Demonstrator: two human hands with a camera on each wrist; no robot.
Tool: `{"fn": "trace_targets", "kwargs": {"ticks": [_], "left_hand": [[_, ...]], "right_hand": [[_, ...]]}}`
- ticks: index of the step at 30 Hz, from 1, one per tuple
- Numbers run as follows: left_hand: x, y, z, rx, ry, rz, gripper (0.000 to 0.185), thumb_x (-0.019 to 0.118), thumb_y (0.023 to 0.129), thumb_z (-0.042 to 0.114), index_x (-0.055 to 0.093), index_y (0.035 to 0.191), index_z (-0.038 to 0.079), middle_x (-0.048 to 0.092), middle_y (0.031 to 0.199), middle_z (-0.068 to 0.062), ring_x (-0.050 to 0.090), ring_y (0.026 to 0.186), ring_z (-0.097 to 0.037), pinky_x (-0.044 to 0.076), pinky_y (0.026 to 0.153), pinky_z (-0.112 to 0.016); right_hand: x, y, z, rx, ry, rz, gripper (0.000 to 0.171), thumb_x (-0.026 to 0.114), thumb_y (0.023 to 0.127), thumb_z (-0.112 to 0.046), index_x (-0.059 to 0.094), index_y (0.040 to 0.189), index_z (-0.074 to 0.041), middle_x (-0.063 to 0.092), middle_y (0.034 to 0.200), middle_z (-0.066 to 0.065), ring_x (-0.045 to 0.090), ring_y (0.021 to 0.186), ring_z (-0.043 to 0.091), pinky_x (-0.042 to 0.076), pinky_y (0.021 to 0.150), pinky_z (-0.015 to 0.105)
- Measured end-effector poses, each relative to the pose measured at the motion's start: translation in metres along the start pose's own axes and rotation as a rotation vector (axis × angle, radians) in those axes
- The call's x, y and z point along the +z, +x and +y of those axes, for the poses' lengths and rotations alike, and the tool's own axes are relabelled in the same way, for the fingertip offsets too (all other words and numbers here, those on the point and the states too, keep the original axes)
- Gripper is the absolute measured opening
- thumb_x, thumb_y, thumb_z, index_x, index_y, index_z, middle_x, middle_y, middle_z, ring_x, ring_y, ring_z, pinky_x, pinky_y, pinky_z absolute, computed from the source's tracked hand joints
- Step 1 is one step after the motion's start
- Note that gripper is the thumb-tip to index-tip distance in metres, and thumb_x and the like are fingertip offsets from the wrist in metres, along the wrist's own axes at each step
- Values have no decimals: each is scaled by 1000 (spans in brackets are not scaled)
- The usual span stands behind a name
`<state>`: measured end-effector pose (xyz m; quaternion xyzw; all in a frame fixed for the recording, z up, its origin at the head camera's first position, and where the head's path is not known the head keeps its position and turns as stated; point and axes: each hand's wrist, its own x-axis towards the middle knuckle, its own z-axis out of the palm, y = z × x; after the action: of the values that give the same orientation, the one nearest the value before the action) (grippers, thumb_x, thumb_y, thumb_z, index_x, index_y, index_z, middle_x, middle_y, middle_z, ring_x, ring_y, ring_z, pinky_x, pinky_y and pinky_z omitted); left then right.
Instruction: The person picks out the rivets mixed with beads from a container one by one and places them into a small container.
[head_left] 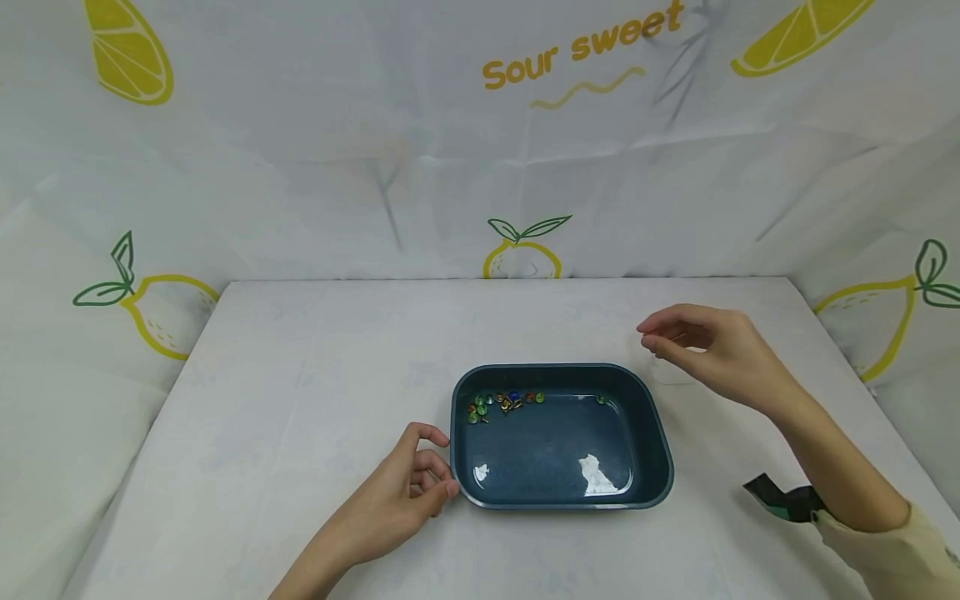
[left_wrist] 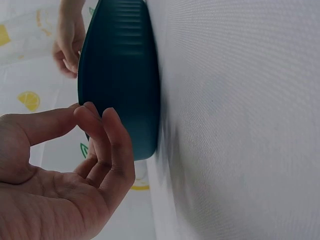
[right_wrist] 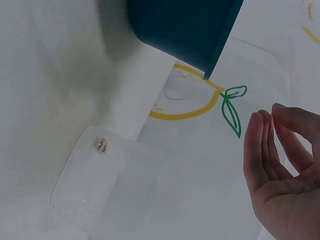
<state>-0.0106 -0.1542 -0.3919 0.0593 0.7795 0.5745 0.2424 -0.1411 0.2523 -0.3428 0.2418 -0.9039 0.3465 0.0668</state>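
A dark blue-green rectangular tray (head_left: 555,450) sits on the white tabletop. Inside it, several small glass marbles (head_left: 482,410), green, orange and blue, and a few gold-coloured pieces (head_left: 506,406) gather mostly at the back left. My left hand (head_left: 405,492) holds the tray's left side, thumb at the rim and curled fingers against the outer wall. Beyond the back right corner, my right hand (head_left: 712,350) is raised over a clear plastic container (right_wrist: 100,185), thumb and fingertips brought close together. I cannot tell whether something small is between them. A small brown cluster (right_wrist: 101,145) shows at the container.
A white cloth printed with lemons (head_left: 521,260) hangs behind the table and down both sides. The tabletop (head_left: 300,375) has a white cover. A dark strap-like piece (head_left: 780,497) hangs by my right wrist, next to the light sleeve (head_left: 892,550).
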Motion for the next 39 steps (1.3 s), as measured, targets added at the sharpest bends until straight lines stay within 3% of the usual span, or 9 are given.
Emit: {"fn": "trace_targets", "kwargs": {"ticks": [21, 39], "left_hand": [[1, 1, -2, -1, -1, 2, 49, 68, 106, 14, 38, 144, 7, 69, 97, -12, 63, 74, -12, 52, 69, -23], [1, 2, -2, 7, 5, 2, 49, 69, 106, 15, 38, 144, 8, 70, 98, -12, 63, 74, -11, 52, 68, -23]], "right_hand": [[12, 22, -28, -80, 129, -163, 22, 82, 93, -1, 79, 111, -15, 78, 95, -2, 71, 81, 8, 60, 78, 14], [30, 38, -44, -88, 186, -277, 20, 83, 94, -4, 79, 110, -14, 78, 97, -4, 72, 85, 6, 63, 82, 20]]}}
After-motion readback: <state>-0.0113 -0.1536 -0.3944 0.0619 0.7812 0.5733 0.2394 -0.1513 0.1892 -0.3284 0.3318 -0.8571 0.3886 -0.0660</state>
